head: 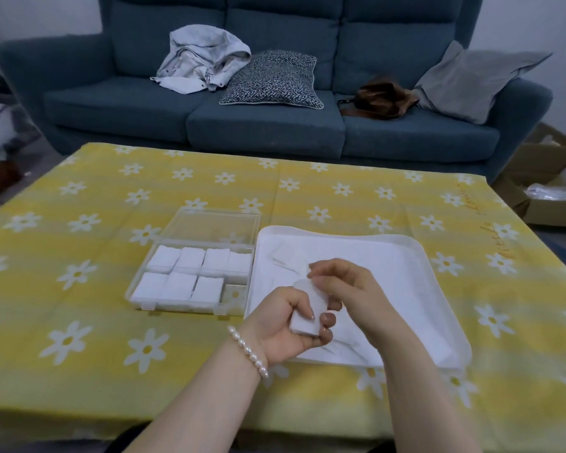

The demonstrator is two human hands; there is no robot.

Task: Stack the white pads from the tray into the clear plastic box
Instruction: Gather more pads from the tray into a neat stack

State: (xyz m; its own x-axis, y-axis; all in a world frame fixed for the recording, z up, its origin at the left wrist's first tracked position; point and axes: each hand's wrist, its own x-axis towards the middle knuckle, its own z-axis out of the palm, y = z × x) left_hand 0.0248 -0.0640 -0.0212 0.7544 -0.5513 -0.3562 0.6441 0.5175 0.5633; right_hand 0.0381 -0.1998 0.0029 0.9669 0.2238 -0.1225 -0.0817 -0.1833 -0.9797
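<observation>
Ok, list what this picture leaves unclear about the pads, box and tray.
1. Head view: how many pads sit in the stack of pads; the left hand and right hand cover its sides.
2. Loose pads left in the tray: white on white and blurred, so no count.
3. Height of the stacks in the clear plastic box: seen from above only.
4. Writing on the tablecloth: too small.

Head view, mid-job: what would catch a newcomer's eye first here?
Both hands meet over the white tray at centre: the left hand grips a stack of white pads while the right hand pinches its top. Left of the tray, the clear plastic box holds seven pad stacks, with its near-right compartment empty. All sits on a yellow daisy tablecloth.
</observation>
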